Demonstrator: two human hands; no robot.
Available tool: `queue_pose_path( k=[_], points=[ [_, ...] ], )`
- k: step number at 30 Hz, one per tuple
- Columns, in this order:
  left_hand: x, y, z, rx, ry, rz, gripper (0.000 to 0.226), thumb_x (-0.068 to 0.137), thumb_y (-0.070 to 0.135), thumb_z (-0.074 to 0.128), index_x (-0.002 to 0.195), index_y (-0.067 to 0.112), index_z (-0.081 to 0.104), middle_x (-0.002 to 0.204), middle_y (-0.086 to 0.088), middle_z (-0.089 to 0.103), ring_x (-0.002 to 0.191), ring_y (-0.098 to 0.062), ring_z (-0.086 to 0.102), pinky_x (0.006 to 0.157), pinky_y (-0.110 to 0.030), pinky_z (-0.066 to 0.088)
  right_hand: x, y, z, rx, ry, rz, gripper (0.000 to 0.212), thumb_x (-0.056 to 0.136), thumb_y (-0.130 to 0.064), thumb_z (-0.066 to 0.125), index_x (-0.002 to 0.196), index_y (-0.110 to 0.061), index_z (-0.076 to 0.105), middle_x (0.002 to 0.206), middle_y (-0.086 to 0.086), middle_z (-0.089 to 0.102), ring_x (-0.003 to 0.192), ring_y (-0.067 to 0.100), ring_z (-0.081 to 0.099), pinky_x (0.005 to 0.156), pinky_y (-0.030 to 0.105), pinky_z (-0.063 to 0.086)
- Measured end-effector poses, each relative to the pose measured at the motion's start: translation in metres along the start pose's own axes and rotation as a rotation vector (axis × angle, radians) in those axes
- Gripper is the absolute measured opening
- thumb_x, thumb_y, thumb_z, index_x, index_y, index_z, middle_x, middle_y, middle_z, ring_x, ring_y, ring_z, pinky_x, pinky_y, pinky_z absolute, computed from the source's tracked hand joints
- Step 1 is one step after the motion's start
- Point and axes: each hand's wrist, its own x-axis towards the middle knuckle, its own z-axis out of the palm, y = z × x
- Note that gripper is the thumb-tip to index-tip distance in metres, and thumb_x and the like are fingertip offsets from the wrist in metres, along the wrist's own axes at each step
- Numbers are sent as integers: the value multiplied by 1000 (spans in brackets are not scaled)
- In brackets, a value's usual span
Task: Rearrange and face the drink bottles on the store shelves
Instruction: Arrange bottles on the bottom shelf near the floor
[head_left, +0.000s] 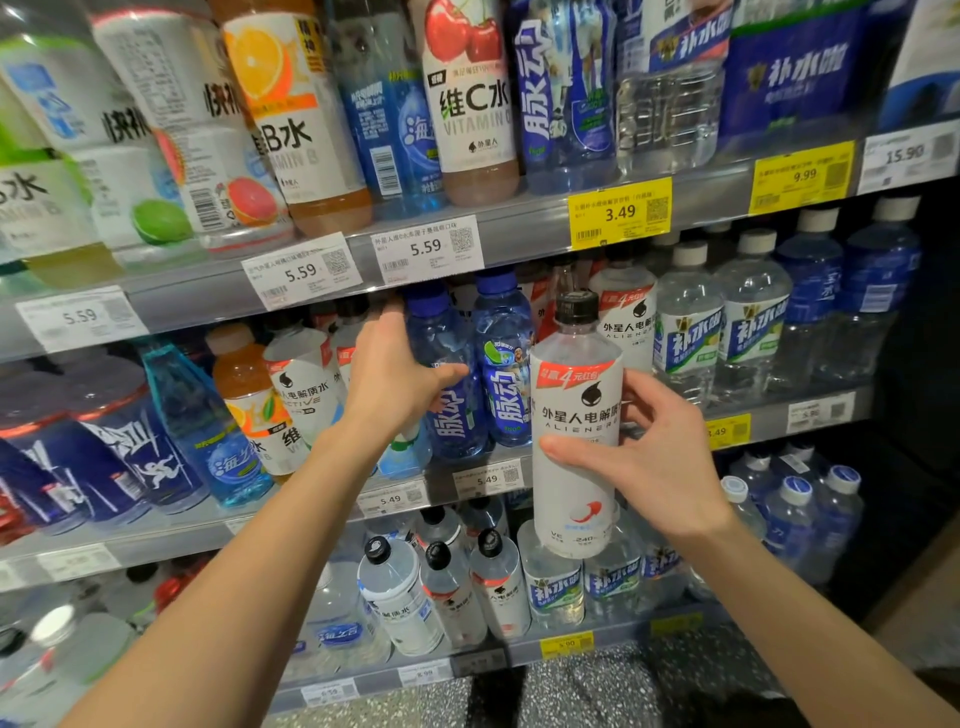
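The right hand's fingers are curled round a white-labelled electrolyte water bottle with a black cap, thumb across the front of the label and the other fingers wrapped behind its right side. The right hand holds this bottle upright and clear of the shelving, out in front of the middle shelf, its label facing the camera. The left hand reaches into that shelf with fingers fairly straight, the thumb spread toward a blue sports-drink bottle; the palm seems to lie against that bottle's left side, though whether it presses or merely touches cannot be told, and the fingertips are lost in the shadow under the shelf above.

Just right of that bottle stands a second blue bottle, and behind the held bottle is a row of matching white electrolyte bottles, then clear lime-labelled water bottles. To the left stand another white electrolyte bottle and an orange vitamin drink.

The step in hand looks like re-slotting: one hand is making or holding a gap while the other brings a bottle in. The next move probably calls for carrying the held bottle back to the row of its own kind, setting it down upright at the shelf's front edge, and keeping the label turned outward without knocking the blue bottles.
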Motion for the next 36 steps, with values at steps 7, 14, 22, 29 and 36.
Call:
queue_pose_path(
  k=[7,14,22,29,36],
  points=[
    [-5,3,-6,-74,-25,19,52,70,32,90,99,13,52,94,-4,68,50,-22,68,47,-40,58,2,1,4,10,-4,5,52,54,-18,94,99,-26,68,93,-16,76,86,1,71,72,25,59],
    [-21,1,-13,-19,1,160,58,63,40,92,101,17,53,95,9,67,83,-18,67,66,-39,56,2,1,3,35,19,9,50,56,-18,93,99,-20,69,91,-18,75,83,0,71,65,18,56],
    [-44,-10,-16,-92,134,234,61,57,43,94,109,31,65,91,21,66,75,-8,55,70,-35,50,4,3,4,16,32,-9,47,58,-17,94,97,-24,69,92,-17,75,84,0,71,68,23,59],
    [-63,-3,-38,-439,130,198,46,69,13,89,110,19,69,97,12,75,90,0,68,82,-16,51,8,7,15,35,36,-38,46,57,-17,94,96,-18,69,92,-11,77,86,7,72,70,27,59],
    [-90,-27,-52,-489,70,128,53,61,7,92,100,38,71,97,12,77,95,-12,72,82,-27,59,10,5,32,78,3,-101,48,61,-10,92,101,-22,67,98,-15,76,92,4,72,76,21,58]
  ],
)
